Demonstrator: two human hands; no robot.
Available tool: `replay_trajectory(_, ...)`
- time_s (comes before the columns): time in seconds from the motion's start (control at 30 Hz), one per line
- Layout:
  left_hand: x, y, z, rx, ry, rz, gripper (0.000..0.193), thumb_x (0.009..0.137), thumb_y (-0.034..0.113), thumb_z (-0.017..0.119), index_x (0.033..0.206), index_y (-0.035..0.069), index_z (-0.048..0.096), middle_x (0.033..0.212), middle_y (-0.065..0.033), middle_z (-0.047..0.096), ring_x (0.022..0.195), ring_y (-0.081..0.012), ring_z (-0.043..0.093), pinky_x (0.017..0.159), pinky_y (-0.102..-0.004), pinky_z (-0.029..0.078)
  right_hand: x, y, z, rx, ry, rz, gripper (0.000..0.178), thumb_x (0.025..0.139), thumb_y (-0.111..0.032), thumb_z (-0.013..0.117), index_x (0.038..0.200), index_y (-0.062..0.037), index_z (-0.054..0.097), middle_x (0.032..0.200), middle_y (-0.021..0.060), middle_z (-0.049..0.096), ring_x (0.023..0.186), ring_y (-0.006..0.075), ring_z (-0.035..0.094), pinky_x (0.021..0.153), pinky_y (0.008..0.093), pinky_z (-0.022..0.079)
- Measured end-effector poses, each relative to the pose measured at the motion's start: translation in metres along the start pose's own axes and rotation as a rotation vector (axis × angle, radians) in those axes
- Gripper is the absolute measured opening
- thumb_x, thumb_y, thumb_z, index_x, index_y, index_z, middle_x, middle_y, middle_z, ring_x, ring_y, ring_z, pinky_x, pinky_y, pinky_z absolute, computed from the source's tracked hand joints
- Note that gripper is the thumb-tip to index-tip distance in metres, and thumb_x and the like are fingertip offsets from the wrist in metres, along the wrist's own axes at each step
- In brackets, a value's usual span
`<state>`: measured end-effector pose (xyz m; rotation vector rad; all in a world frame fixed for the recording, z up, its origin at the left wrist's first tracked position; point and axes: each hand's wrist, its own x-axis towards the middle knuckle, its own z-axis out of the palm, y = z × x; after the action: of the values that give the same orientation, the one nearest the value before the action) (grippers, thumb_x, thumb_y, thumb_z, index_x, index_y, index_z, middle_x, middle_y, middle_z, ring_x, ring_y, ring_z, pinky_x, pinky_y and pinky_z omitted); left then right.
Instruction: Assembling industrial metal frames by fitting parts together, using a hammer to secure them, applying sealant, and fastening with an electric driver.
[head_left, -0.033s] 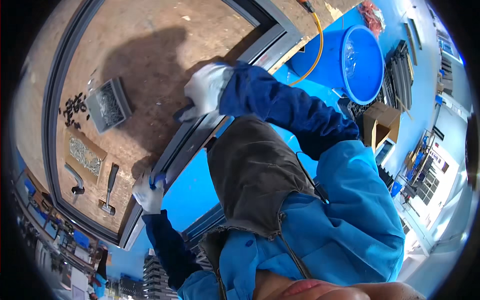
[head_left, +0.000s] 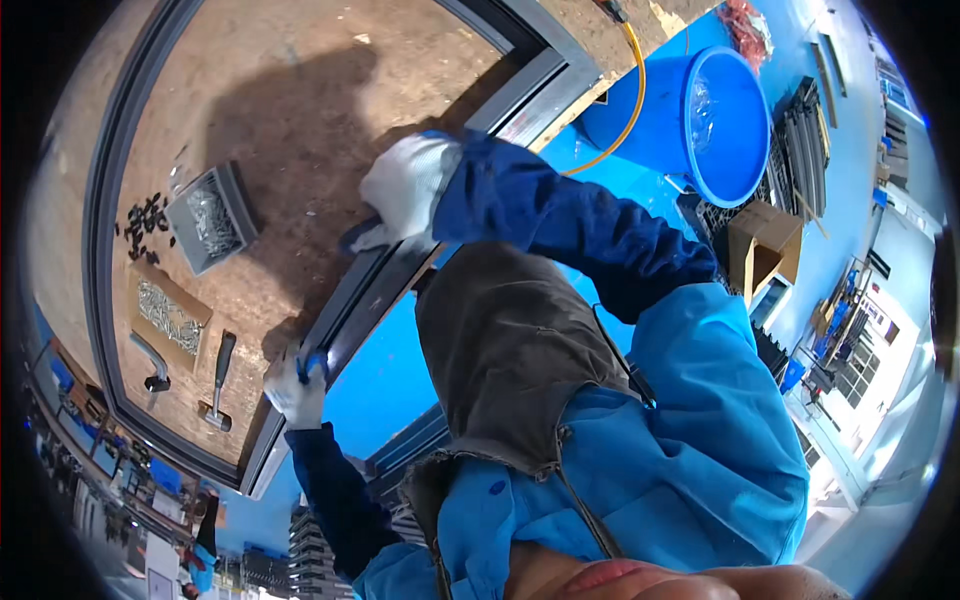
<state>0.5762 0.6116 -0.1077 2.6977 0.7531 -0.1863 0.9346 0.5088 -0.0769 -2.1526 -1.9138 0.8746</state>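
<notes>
A large dark grey metal frame [head_left: 97,250] lies on a brown work table [head_left: 290,170]. My left hand [head_left: 295,388], in a white glove, is closed over the near rail by the frame's lower left corner; something blue shows at its fingers. Farther right along this rail is my right hand [head_left: 408,190], also white-gloved. Its fingers are bent around a dark piece I cannot make out, low against the rail's inner edge. Inside the frame stand a grey tray of small metal fasteners [head_left: 212,222] and an open cardboard box of screws [head_left: 170,315].
Near the box lie a hammer [head_left: 220,385] and a bent-handled tool [head_left: 152,365]. Small black pieces [head_left: 145,222] are scattered left of the tray. A yellow hose [head_left: 636,100] hangs off the table beside a blue bin [head_left: 690,130]. A cardboard carton [head_left: 765,245] stands beyond.
My right hand has shifted slightly left along the rail, with the dark piece at its fingers. My left hand stays in place.
</notes>
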Motion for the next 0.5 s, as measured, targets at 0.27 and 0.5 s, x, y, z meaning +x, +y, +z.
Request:
replay_trajectory(0.27,0.008,0.037,-0.024,-0.001,-0.042,-0.059,0.055,0.07,0.018,0.065,0.122,0.004,0.055,0.093,-0.017,0.065,0.067,-0.0343,0.058,0.064,-0.0375,0.049,0.003,0.014,0.001,0.112,-0.09,-0.117,0.054,0.08,-0.056,0.053,0.077,-0.0039,0.068,0.072,0.0119,0.066,0.067,0.0338,0.062,0.066,0.0413,0.05)
replay_trajectory(0.5,0.08,0.131,0.003,0.188,0.067,-0.145,0.081,0.071,0.061,0.062,0.134,0.014,0.043,0.094,-0.0118,0.052,0.071,-0.0285,0.053,0.062,-0.0408,0.041,-0.002,0.026,-0.006,-0.013,-0.093,-0.167,0.046,0.087,-0.048,0.053,0.086,-0.0032,0.064,0.065,0.0127,0.062,0.052,0.0285,0.057,0.053,0.0357,0.047)
